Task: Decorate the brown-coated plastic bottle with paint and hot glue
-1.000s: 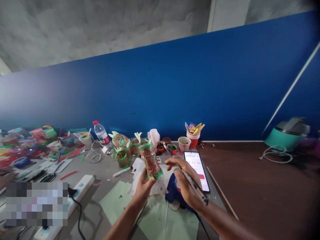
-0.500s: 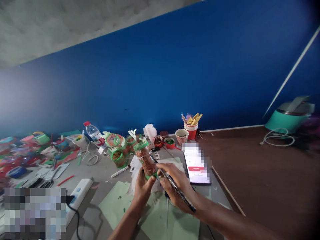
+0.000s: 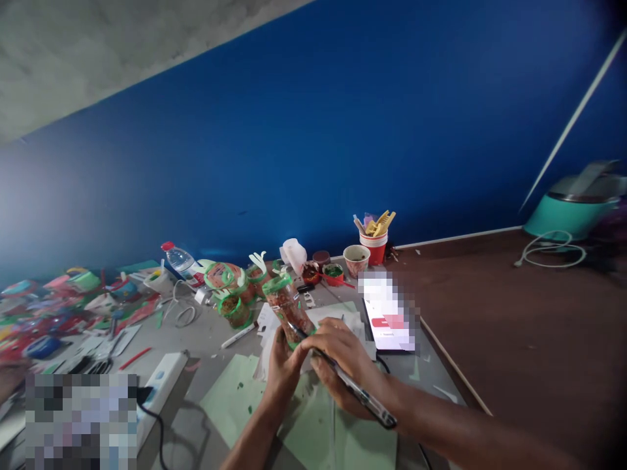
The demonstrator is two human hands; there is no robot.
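Note:
My left hand (image 3: 281,369) grips the lower end of a brown cylinder (image 3: 289,309) with green rims, which leans to the left. My right hand (image 3: 343,359) is closed around a black and clear pen (image 3: 360,393). The pen's tip meets or nearly meets the cylinder's lower side, close to my left fingers. Behind the cylinder and to its left are similar brown and green pots (image 3: 236,311), some with pale, leaf-like pieces. Green sheets (image 3: 343,434) lie beneath my hands.
A lit phone (image 3: 389,320) lies at the right. Behind stand a paper cup (image 3: 356,262), a red cup of tools (image 3: 373,249) and small paint pots (image 3: 334,274). At the left are a bottle (image 3: 181,261), a power strip (image 3: 159,388) and a capped white pen (image 3: 238,335).
The pen's tip has shifted down along the cylinder towards its lower end, and my right hand has moved with it. The whole view has tilted slightly.

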